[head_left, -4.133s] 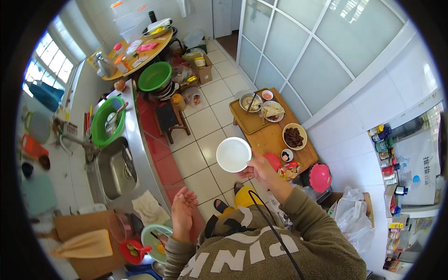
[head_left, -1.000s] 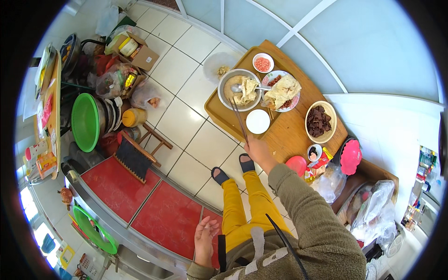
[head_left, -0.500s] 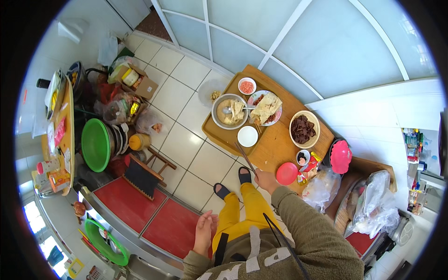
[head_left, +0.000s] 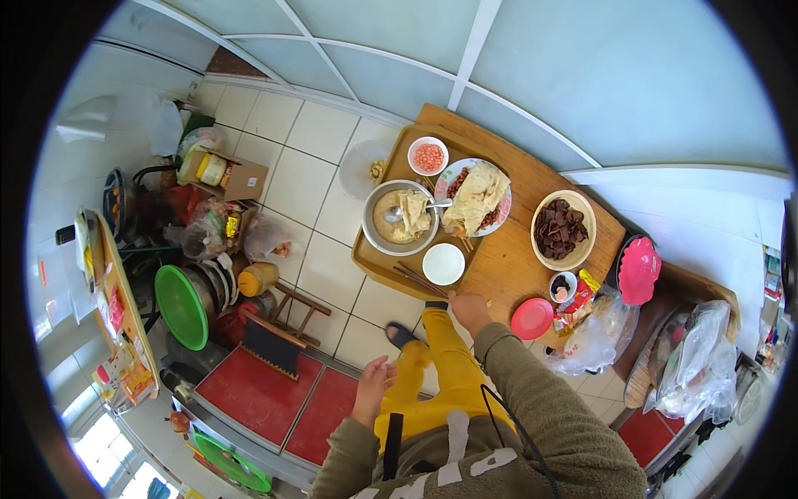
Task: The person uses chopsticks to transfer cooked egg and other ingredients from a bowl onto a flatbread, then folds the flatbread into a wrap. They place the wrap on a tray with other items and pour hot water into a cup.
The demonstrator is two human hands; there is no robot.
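Note:
My right hand (head_left: pixel 469 313) is closed on the ends of dark chopsticks (head_left: pixel 421 279), which slant across the near edge of the brown tray (head_left: pixel 371 273). Beside them on the tray is a small white bowl (head_left: pixel 444 264). A steel bowl (head_left: pixel 371 237) of pale food with flatbread pieces and a spoon stands to its left. Behind it are a white bowl of pink bits (head_left: pixel 428 155) and a floral plate (head_left: pixel 504 214) with folded flatbread (head_left: pixel 478 195) over reddish bits. My left hand (head_left: pixel 376 389) hangs in front of my body, fingers loosely apart, holding nothing.
On the wooden table (head_left: pixel 499 287), right of the tray, are a cream bowl of dark brown pieces (head_left: pixel 560 230), a small dark-filled cup (head_left: pixel 563 287), a red dish (head_left: pixel 532 319), a red-yellow packet (head_left: pixel 579 301) and a plastic bag (head_left: pixel 594 341). A low stool (head_left: pixel 273 347) stands left.
My right hand has moved forward to the tray's edge, and the chopsticks have come down from a slant in the air onto the tray. My left hand stays low and loose. The view has shifted.

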